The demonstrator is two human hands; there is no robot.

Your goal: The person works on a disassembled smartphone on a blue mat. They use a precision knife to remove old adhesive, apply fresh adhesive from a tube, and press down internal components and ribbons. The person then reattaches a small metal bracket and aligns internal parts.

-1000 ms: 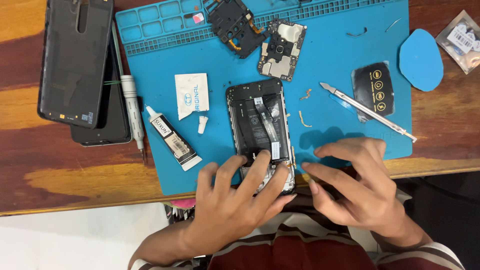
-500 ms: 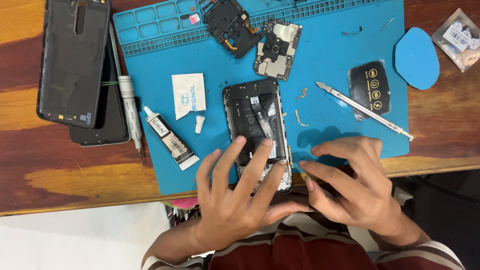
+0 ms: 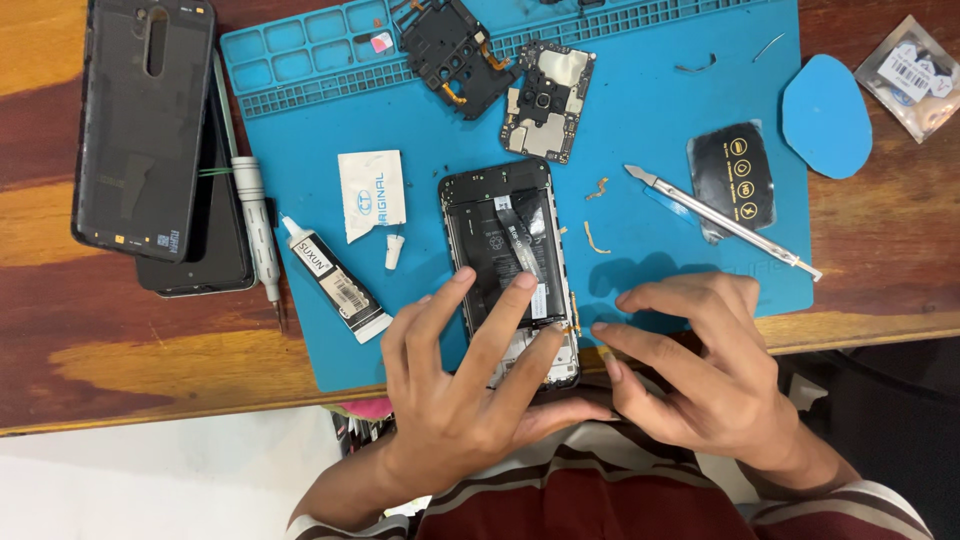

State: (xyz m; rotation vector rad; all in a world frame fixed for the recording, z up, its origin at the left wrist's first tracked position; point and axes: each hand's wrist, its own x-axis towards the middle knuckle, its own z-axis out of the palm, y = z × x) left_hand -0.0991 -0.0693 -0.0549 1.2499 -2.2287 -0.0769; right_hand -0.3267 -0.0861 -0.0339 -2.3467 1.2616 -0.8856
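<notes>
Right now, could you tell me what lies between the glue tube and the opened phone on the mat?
Head view: a small white cap lies between the glue tube and opened phone.

Before you, the reddish-brown wooden table (image 3: 60,330) carries a blue silicone work mat (image 3: 640,150), stacked black phone back covers (image 3: 140,130) and a clear plastic packet (image 3: 915,75).

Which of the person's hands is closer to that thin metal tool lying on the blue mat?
Right. The right hand lies just below the metal tool, not touching it. The left hand is farther away, resting on the opened phone.
</notes>
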